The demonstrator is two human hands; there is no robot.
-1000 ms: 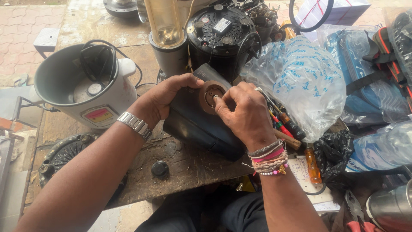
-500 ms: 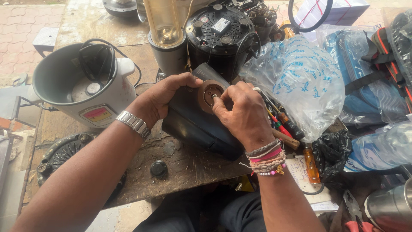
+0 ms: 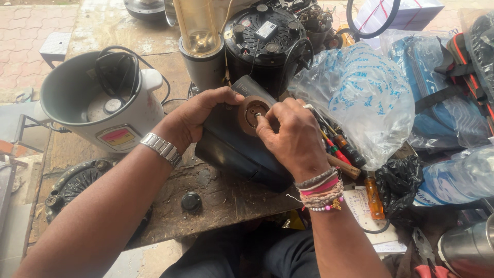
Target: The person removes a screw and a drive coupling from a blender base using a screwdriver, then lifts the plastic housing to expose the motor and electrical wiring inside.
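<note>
1. My left hand wraps the upper left side of the black plastic appliance base, which lies tilted on the worn wooden worktop, holding it steady.
2. My right hand sits on its right side, fingertips pinched narrow on something tiny in the round brown coupling. Can't tell what.
3. The coupling faces up, just left of the right fingertips, so the right hand is nearer.
4. A white rice cooker stands off to the left.

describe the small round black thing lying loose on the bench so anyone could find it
Start at the white cooker pot on the left of the wooden bench. Below it, near the bench's front edge, under the left forearm, lies a small black round cap. It lies alone, touching nothing.
</note>
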